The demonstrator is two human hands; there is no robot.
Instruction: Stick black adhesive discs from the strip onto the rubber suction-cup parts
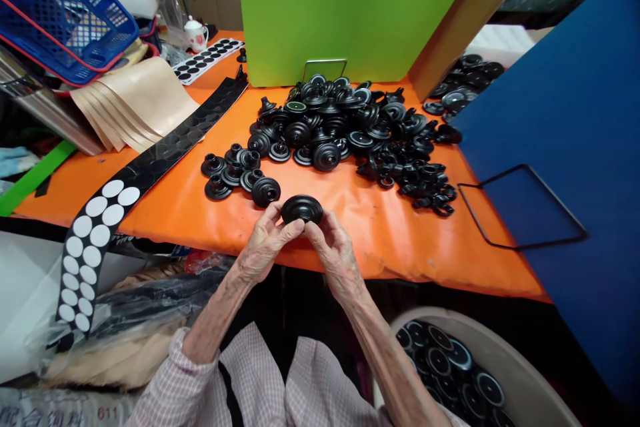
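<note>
1. The left hand [265, 243] and the right hand [337, 257] are close together above the front edge of the orange table cover [410, 247]. The fingers of both hands press on one black domed piece [301, 209] from its two sides, so the grip is closed on this piece.
2. The black domed piece is held just above the table cover, between the two hands. Its top is visible, but the fingers hide its underside, so I cannot tell its shape there.
3. Just beyond the hands stands a small group of black knob-like pieces [235, 173]. Farther on lies a big loose pile of similar black pieces [345, 127], in front of a green board [350, 7].
4. On the left, a strip with white round stickers [87, 253] runs into a black patterned strip [185, 137] and hangs over the table edge. Beige sheets [135, 103] lie near it, under a blue plastic basket [65, 13].
5. On the right, a dark wire frame [520, 207] lies on a blue board [550, 147]. Below the table, near the right arm, a round tub [480, 340] holds black discs [445, 370].
</note>
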